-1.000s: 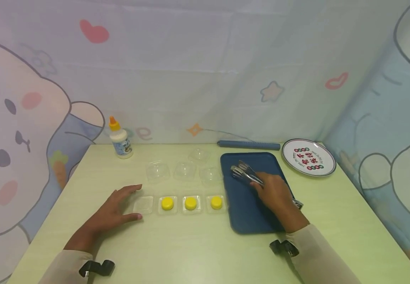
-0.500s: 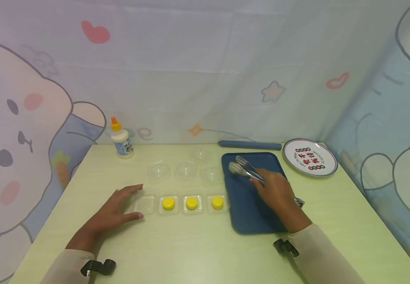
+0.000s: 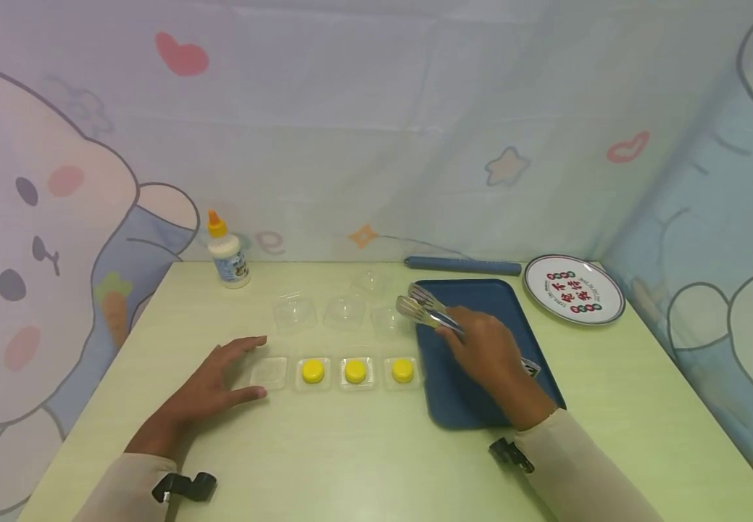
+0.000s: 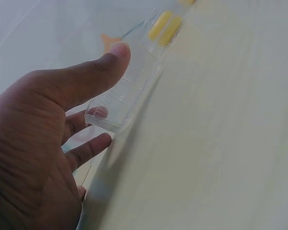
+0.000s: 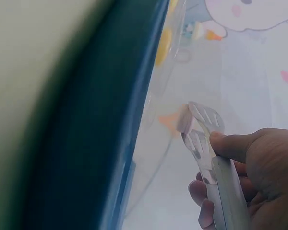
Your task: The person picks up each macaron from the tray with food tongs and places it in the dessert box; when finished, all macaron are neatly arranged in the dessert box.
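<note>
My right hand (image 3: 487, 351) grips metal tongs (image 3: 438, 317) above the blue tray (image 3: 474, 406), their heads past its upper left edge. In the right wrist view, a small pale pinkish thing (image 5: 185, 120) shows between the tongs' heads; its kind is unclear. My left hand (image 3: 209, 384) spreads thumb and fingers at the left side of a clear plastic box (image 3: 269, 373) that has nothing in it. Whether the fingertips touch it, I cannot tell. To its right, round yellow pieces (image 3: 313, 370) sit singly in a row of similar boxes. Domed clear lids (image 3: 294, 310) stand behind them.
A white glue-like bottle (image 3: 227, 254) with an orange tip stands at the back left. Along the back edge lies a blue-grey rod (image 3: 462, 265). A printed white plate (image 3: 575, 290) is at the back right, before the curtain (image 3: 324, 145).
My right hand has carried the tongs leftward, from above the tray to beyond its left edge. The left hand stays at the leftmost box. The head view has shifted slightly.
</note>
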`<state>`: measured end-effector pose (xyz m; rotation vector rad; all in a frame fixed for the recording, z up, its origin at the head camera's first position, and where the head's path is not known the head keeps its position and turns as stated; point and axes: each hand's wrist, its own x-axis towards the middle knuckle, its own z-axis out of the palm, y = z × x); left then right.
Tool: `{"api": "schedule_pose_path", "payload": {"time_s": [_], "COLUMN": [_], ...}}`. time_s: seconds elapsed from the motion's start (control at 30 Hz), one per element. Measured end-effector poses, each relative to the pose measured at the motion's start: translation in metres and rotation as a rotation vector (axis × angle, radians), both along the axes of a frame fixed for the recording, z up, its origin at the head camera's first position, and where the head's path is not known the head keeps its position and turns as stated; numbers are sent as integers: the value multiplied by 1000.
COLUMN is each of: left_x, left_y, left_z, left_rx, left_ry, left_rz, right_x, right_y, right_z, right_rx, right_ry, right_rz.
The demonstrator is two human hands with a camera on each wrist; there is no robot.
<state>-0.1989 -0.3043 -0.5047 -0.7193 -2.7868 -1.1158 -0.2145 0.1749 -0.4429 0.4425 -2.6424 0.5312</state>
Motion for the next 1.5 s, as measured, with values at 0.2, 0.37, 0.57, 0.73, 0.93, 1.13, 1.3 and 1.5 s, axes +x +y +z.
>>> {"api": "schedule_pose_path", "payload": {"time_s": [0.2, 0.37, 0.57, 0.73, 0.93, 1.13, 1.3, 1.5], "left_x": [0, 0, 1, 1, 2, 2, 1, 1], "left_y": [0, 0, 0, 1, 2, 2, 2, 1], "left_z": [-1, -2, -2, -1, 2, 3, 2, 2], "left_rx": [0, 11, 12, 29, 15, 14, 7, 5], "left_ry": [-30, -26, -25, -25, -31, -28, -39, -34], "left_rz": [12, 6, 7, -2, 8, 9, 14, 13], "right_x": [4, 6, 10, 11, 16, 22, 25, 26], "right_y": [-20, -39, -64, -81, -102, -125, -142, -156], "right_z": [3, 3, 4, 3, 6, 9, 7, 2], "right_rx": [-15, -10, 14, 43, 56, 84, 150, 188], "right_ry": [-25, -26, -27, 24, 2, -47, -32, 2], "right_rz": [40, 74, 119, 185, 243, 297, 333, 353]}}
